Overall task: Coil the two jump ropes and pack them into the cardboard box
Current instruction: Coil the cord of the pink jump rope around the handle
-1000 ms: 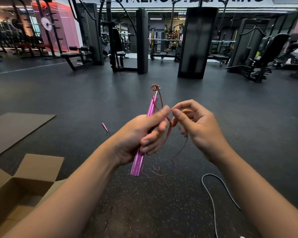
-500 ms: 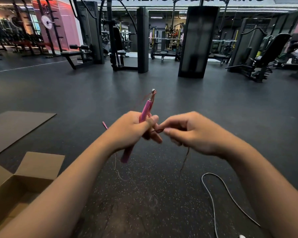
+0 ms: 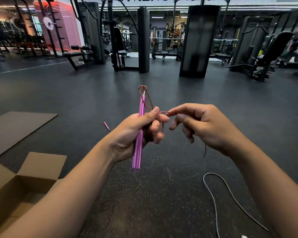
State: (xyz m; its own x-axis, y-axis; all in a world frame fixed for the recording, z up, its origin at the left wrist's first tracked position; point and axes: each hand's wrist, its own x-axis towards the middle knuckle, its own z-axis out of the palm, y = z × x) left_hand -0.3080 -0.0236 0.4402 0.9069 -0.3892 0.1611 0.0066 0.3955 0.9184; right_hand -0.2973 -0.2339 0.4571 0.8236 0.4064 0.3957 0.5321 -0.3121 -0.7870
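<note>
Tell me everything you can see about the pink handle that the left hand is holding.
The pink handle is a slim, straight rod that looks like ribbed metal, with a silver tip at its top. It stands nearly upright, leaning slightly right, above the dark floor. The left hand grips its middle, so both ends stick out. A thin reddish cord loops from the tip down to the left thumb and across to the right hand, which pinches it.

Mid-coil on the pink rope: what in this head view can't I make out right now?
- Coils wound round the pink handle: hidden inside the left hand, count unknown.
- Red cord past the right hand: thin and blurred against the floor.
- Second pink handle on the floor: too small to show its cord.
- Grey rope: cut off by the bottom edge.
- Cardboard box: interior partly behind the left forearm, cut off at the left edge.
</note>
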